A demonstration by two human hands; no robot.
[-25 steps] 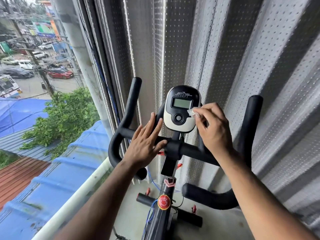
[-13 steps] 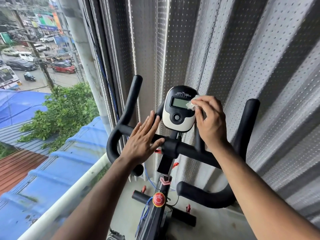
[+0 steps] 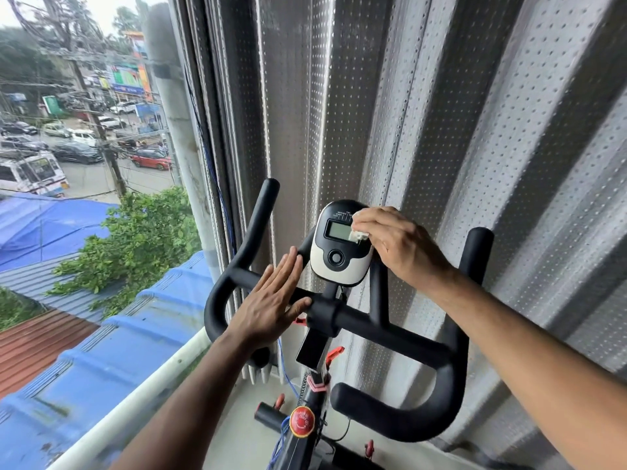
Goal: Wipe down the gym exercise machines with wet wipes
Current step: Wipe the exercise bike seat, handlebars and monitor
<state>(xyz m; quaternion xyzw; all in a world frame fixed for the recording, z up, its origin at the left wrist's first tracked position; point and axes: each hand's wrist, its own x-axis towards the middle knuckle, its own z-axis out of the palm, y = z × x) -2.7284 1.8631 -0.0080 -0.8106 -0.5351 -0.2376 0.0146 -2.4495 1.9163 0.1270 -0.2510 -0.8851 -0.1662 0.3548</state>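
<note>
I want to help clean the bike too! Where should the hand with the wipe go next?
Probably across the screen to its left side. The right hand pinches the wet wipe against the right edge of the little grey screen on the console, so most of the screen looks unwiped. The left hand rests flat on the handlebar, steadying the bike.

Your wipe, small, white and crumpled, lies pressed against the right edge of the console screen; the console is black and white, tilted up, mounted above the black handlebar of the bike
</note>
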